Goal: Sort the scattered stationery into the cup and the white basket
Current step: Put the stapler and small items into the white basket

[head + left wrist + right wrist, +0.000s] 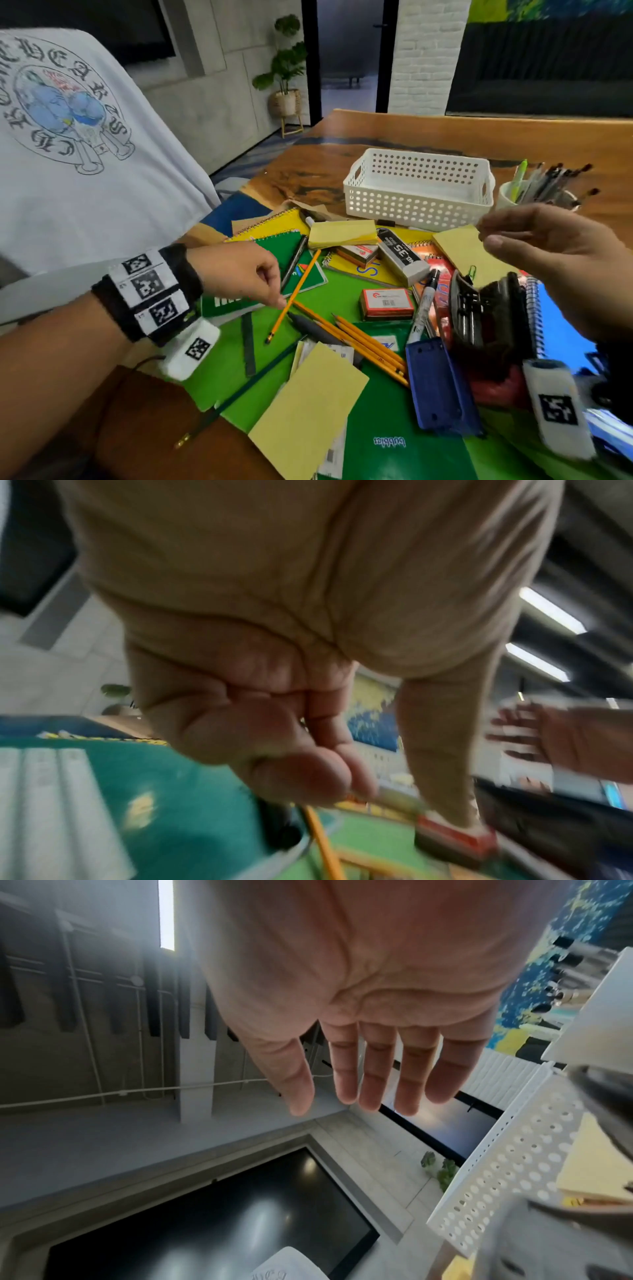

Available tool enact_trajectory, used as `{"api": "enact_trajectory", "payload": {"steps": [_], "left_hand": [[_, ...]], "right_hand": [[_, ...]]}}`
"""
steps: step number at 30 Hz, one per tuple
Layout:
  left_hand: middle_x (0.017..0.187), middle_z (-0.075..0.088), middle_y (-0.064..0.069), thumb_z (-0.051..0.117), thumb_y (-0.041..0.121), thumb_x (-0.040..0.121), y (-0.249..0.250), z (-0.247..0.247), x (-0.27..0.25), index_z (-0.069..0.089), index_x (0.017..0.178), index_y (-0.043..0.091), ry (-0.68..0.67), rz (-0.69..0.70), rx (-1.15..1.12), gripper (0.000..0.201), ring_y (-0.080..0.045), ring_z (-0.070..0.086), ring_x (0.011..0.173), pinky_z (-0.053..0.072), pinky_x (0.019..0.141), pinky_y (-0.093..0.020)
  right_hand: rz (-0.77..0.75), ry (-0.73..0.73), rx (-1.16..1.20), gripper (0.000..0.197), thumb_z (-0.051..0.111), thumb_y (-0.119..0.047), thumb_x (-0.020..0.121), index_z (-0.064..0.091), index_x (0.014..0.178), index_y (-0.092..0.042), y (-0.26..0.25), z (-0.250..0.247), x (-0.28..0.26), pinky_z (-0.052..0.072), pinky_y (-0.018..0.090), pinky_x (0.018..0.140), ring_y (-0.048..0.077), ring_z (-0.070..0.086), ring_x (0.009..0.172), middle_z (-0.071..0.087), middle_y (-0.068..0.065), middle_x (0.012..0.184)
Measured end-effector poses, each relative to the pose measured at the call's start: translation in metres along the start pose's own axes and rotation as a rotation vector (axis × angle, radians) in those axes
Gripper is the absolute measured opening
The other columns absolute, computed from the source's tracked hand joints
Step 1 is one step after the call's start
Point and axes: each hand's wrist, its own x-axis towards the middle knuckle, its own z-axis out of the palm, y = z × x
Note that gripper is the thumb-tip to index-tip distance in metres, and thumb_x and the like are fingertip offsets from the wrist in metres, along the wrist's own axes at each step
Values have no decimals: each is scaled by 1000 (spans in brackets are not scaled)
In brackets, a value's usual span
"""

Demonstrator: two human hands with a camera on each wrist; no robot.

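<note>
Presently, a yellow pencil (295,295) is pinched between the thumb and curled fingers of the left hand (236,274), left of centre in the head view; its eraser end points toward the lower edge of the frame. The grip is judged to sit near mid-shaft, so the pencil should be lifted level and clear of the pencil group (363,342) lying just beside it, to avoid dragging those along. It should then be carried to the cup (510,195) at the upper right, already holding pens, and lowered end-first. The white basket (418,188) stands just left of the cup, at upper centre, with nothing seen inside it.

The left wrist is bent downward, knuckles uppermost. The right hand (555,260) is held above the clutter at right, fingers extended and relaxed, nothing held.
</note>
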Motion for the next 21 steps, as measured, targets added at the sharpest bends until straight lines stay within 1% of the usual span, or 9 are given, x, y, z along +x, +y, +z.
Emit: {"api": "enact_trajectory", "payload": {"steps": [2, 4, 7, 8, 10, 13, 15, 17, 21], "left_hand": [[70, 66, 14, 84, 55, 69, -5, 12, -12, 71, 82, 22, -146, -24, 123, 38, 3, 53, 56, 39, 52, -13], [64, 64, 14, 84, 61, 64, -7, 25, -20, 70, 81, 21, -242, -38, 176, 46, 1, 52, 53, 40, 52, -17], [73, 74, 6, 79, 66, 65, -7, 42, -24, 69, 81, 20, -304, -42, 294, 50, -10, 66, 61, 52, 61, -28], [74, 75, 4, 78, 65, 67, -6, 48, -25, 69, 82, 20, -316, -39, 321, 48, -10, 68, 61, 54, 63, -28], [71, 75, 4, 76, 58, 75, -3, 56, -25, 68, 84, 19, -333, -33, 325, 41, -4, 64, 55, 51, 57, -22], [62, 71, 9, 71, 45, 86, 1, 50, -25, 66, 87, 18, -355, -41, 221, 28, 0, 64, 54, 46, 55, -16], [66, 73, 8, 68, 39, 89, 2, 39, -22, 64, 86, 15, -328, -29, 120, 25, -4, 70, 59, 52, 61, -20], [72, 75, 3, 68, 35, 91, 4, 28, -16, 62, 83, 12, -241, -3, 7, 26, -9, 72, 63, 54, 64, -25], [71, 73, -2, 70, 36, 91, 18, 18, 14, 64, 83, 8, 71, 24, -232, 29, -11, 70, 60, 52, 53, -25]], "right_hand": [[19, -80, -21, 69, 82, -72, 53, 74, 106, -27, 0, 8, -3, 58, 38, 92, 17, 72, 101, 77, 0, 103], [37, -136, -30, 77, 79, -80, 49, 73, 106, -28, 1, 15, -5, 57, 38, 90, 17, 72, 100, 77, 0, 102], [39, -169, -31, 73, 80, -75, 55, 73, 106, -23, 2, 23, -7, 56, 38, 88, 20, 73, 99, 77, 1, 99], [43, -179, -26, 69, 81, -71, 58, 72, 106, -22, 2, 25, -8, 56, 41, 89, 22, 72, 100, 77, 2, 99], [42, -192, -24, 72, 80, -74, 56, 72, 105, -22, 4, 26, -9, 56, 44, 90, 22, 72, 100, 77, 3, 100], [36, -166, -9, 79, 79, -81, 46, 73, 103, -27, 4, 20, -9, 57, 33, 85, 16, 72, 95, 77, 2, 98], [57, -128, 6, 82, 79, -83, 40, 74, 101, -29, 7, 12, -7, 56, 25, 80, 12, 71, 91, 77, 4, 98], [91, -97, 5, 84, 81, -82, 37, 75, 100, -28, 8, 2, -4, 56, 29, 82, 12, 70, 89, 77, 6, 98], [168, -46, -32, 73, 84, -70, 47, 76, 102, -23, 12, -9, 4, 56, 36, 90, 11, 71, 94, 77, 3, 100]]}}
